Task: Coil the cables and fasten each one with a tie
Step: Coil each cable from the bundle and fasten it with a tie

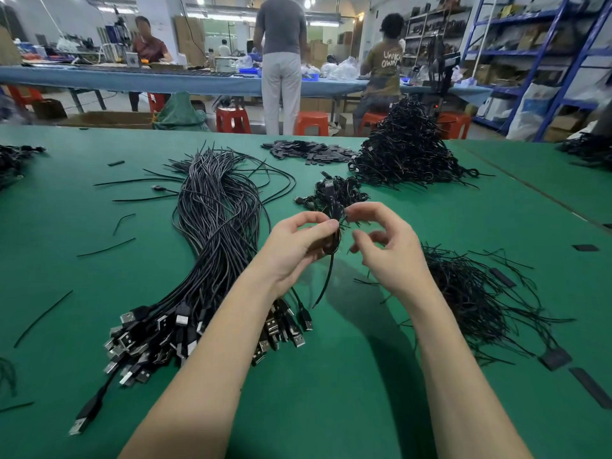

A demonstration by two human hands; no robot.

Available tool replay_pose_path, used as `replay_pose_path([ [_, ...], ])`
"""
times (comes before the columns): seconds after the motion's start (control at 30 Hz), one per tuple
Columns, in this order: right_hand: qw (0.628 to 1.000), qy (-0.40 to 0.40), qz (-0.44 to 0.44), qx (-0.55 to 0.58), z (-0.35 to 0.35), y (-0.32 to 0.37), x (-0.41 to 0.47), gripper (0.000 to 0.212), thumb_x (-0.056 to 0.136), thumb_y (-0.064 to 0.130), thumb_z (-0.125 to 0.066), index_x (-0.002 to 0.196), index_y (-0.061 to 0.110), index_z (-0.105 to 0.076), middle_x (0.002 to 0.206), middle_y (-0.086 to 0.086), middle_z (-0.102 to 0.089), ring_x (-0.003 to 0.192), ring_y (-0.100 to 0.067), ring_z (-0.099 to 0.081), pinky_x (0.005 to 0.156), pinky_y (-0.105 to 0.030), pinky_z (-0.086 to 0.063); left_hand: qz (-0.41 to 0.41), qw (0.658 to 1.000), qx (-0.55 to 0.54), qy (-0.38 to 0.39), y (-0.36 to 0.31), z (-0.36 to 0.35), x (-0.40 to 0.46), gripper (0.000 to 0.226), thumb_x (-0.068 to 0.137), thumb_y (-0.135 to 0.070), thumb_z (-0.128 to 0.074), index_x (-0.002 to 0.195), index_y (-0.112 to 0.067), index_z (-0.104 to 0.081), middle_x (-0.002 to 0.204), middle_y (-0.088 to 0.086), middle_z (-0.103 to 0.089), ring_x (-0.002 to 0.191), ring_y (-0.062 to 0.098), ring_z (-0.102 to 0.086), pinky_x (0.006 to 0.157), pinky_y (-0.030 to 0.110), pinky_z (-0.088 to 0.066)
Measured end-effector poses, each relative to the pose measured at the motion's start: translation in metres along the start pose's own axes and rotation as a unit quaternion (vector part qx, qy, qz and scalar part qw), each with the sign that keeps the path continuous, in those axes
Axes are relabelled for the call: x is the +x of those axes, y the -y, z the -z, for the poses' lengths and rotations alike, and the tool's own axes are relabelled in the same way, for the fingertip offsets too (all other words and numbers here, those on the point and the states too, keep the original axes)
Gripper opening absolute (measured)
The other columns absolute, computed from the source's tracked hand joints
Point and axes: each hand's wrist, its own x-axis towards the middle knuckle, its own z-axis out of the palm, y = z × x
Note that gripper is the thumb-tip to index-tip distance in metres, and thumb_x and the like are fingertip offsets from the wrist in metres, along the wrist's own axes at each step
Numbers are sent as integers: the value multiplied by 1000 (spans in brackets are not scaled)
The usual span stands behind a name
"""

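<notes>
Bright, even workshop light seen through a wide-angle lens

Ceiling lamps (308, 2) glow white at the far end of the hall and wash the room in cool, flat light. The green table (99, 260) is evenly lit, with no hard glare. Under the forearms a soft, dark shadow (374, 329) spreads across the mat toward the near edge, its borders diffuse. The near and middle parts are sharp; the metal plugs (159, 336) catch small highlights. Far figures and shelves (530, 54) are softer. Straight lines bend toward the corners: the right-hand shelf posts lean inward, and the table's far edge curves. Corners look slightly smeared and darker.
</notes>
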Motion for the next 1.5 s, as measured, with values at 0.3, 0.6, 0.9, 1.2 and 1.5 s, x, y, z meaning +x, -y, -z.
replay_pose_path([
  [0.3,988,-15,97,-121,7,4,-1,5,91,25,-75,87,27,-72,86,19,-68,69,-6,-60,61,-13,-43,42,997,-23,55,-3,3,-2,20,73,-16,-78,90,-14,-68,79,2,-69,67,10,-61,61,17,-52],
  [0.6,823,41,-392,409,11,9,1,8,79,2,-70,73,6,-67,63,-2,-63,47,-4,-56,40,-9,-43,-227,944,237,44,7,-3,-3,13,80,-9,-82,82,-16,-71,79,-5,-73,76,11,-69,74,20,-53],
  [0.9,995,16,39,-85,15,3,-4,28,83,18,-82,101,37,-73,102,24,-72,70,-4,-70,68,-10,-50,-61,995,83,-12,6,4,2,18,78,-12,-83,72,-24,-73,76,4,-74,65,12,-67,69,24,-54],
  [1.2,998,-34,-52,5,8,5,-2,17,88,26,-76,71,25,-79,71,9,-74,55,-7,-65,53,-17,-49,-64,996,57,10,6,1,-1,18,77,-7,-82,79,-19,-69,78,0,-72,68,10,-65,69,21,-53],
  [1.5,975,72,-150,147,11,1,-6,26,93,12,-69,108,33,-74,101,9,-77,63,-12,-67,52,-17,-47,-31,998,45,-19,1,0,-1,17,82,-10,-78,84,-18,-63,80,6,-72,69,14,-64,68,21,-51],
])
